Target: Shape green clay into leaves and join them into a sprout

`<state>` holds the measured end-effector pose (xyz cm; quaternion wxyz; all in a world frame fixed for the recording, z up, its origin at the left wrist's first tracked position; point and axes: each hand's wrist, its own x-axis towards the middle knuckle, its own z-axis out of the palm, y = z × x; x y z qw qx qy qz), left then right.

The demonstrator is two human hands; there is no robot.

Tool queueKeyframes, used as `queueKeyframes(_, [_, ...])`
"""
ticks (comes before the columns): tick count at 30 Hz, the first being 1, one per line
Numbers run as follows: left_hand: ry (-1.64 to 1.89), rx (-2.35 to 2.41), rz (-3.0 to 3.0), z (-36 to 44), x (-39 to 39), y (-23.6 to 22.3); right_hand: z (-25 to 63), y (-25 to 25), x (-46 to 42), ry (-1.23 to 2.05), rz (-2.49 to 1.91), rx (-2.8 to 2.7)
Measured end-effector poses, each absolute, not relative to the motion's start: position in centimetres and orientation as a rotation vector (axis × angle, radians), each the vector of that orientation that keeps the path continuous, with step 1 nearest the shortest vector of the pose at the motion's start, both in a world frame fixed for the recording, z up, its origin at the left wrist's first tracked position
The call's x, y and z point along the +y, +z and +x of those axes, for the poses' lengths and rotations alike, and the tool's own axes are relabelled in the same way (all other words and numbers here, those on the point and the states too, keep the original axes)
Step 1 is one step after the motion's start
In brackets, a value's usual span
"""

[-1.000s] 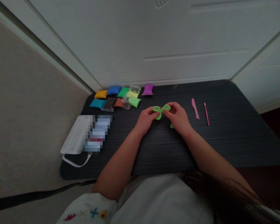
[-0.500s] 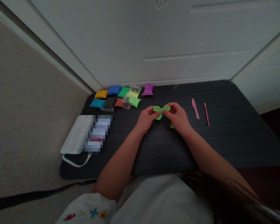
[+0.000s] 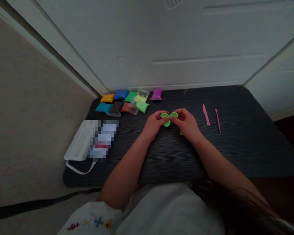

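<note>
Over the middle of the dark table, a light-green clay clover (image 3: 167, 123) with three rounded leaves is held between both hands. My left hand (image 3: 153, 125) pinches it from the left, its thumb near the lower leaf. On the other side my right hand (image 3: 186, 123) grips the right leaf between thumb and fingers. Beneath the right palm a small light-green clay piece (image 3: 181, 133) peeks out, mostly hidden by the hand.
Several coloured clay packets, including a purple packet (image 3: 156, 94), lie along the back left. A pink plastic knife (image 3: 206, 115) and a thin pink stick tool (image 3: 218, 120) lie right. At left are a white power bank (image 3: 81, 141), a blurred phone (image 3: 104, 138) and a white cable (image 3: 79, 171).
The view has shifted very slightly. Both hands keep their hold on the clover, which is almost unchanged in place and shape.
</note>
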<state>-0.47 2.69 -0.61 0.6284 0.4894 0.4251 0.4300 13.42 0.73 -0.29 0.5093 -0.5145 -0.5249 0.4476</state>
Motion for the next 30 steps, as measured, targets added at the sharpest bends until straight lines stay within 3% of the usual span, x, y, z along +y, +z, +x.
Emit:
queueKeyframes(17, [1.056,1.047,1.173,-0.5,2.6,-0.2,13.6,0.3,0.5,1.081,-1.212,-1.305])
queueKeyframes(30, [1.061,1.182,1.470,-1.1,3.2,-1.2,15.5,0.4,1.0,0.541,-1.467,-1.643])
